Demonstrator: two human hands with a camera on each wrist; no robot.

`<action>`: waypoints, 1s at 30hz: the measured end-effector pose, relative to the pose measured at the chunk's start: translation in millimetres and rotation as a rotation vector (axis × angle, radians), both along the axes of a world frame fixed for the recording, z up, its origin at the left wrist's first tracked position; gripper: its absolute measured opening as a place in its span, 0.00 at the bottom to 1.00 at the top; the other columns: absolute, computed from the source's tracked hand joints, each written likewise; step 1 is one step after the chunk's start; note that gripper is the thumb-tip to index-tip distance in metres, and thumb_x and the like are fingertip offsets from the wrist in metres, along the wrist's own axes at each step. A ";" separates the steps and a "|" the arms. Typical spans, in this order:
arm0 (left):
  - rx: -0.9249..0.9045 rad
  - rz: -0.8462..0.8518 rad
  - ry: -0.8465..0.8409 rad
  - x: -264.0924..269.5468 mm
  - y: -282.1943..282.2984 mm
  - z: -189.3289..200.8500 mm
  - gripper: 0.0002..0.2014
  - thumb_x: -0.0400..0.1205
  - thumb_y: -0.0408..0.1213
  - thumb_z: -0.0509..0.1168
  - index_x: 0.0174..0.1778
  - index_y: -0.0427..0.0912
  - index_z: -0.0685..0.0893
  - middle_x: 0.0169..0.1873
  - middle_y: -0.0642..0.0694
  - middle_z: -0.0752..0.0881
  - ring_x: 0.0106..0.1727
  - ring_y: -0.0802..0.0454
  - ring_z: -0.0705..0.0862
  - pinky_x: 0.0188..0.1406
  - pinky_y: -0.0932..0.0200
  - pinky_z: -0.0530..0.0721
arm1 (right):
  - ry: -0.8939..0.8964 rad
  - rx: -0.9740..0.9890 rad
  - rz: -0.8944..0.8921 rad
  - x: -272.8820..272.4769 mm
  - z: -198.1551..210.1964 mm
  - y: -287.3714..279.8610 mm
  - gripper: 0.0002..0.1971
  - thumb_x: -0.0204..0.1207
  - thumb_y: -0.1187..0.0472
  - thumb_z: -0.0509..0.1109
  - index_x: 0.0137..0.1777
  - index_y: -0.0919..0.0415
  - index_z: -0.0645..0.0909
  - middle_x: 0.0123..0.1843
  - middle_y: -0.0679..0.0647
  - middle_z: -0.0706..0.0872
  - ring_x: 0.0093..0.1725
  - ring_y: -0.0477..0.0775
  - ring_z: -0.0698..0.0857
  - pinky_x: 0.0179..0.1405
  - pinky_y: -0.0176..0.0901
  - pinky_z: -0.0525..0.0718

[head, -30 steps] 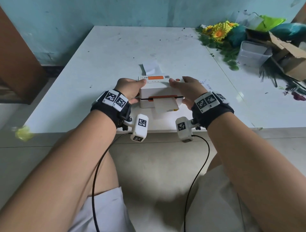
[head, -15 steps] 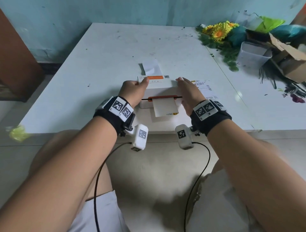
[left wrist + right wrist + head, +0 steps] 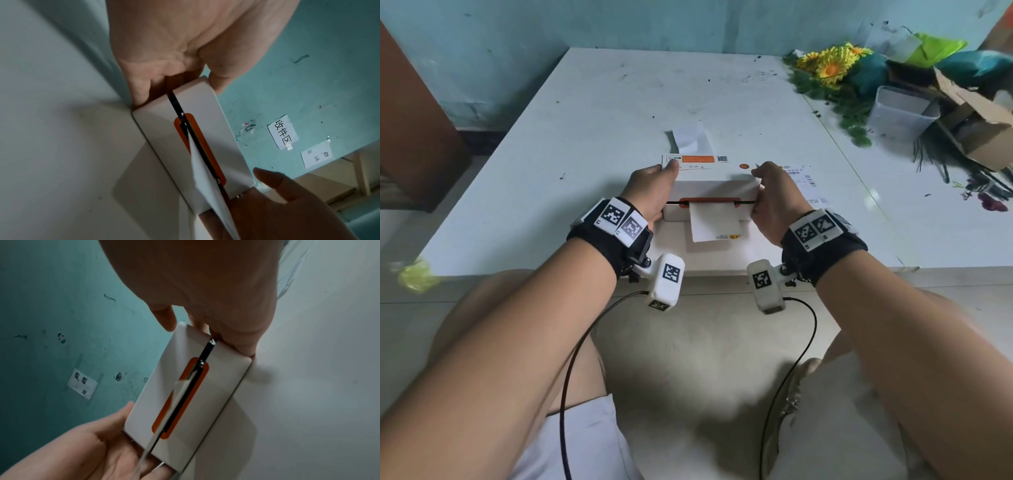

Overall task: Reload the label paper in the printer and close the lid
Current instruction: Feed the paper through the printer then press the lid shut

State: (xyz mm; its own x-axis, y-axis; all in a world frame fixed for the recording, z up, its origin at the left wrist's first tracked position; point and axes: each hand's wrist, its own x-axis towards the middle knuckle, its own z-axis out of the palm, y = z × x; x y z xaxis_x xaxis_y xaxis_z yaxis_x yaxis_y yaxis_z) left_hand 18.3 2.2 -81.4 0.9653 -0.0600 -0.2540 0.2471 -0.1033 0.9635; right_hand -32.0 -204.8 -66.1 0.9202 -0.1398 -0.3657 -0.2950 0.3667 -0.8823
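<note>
White printer [image 3: 711, 192] lies crosswise between both hands; left hand [image 3: 652, 192] grips its left end, right hand [image 3: 777, 198] its right; lid [image 3: 705, 171] nearly down.

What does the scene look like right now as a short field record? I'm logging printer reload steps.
printer: white, orange front slot, on the table; point
lid: down, dark seam showing along the front
label paper: strip sticking out of the front slot
left hand: grips the printer's left end
right hand: grips the printer's right end
behind printer: folded white paper
</note>
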 end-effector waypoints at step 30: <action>0.434 -0.027 -0.236 -17.2 8.2 16.0 0.25 0.81 0.58 0.62 0.57 0.42 0.92 0.52 0.35 0.94 0.56 0.32 0.92 0.59 0.35 0.93 | -0.106 -0.185 0.055 -13.1 9.6 -1.0 0.30 0.96 0.60 0.64 0.96 0.48 0.62 0.89 0.52 0.76 0.69 0.48 0.87 0.84 0.56 0.82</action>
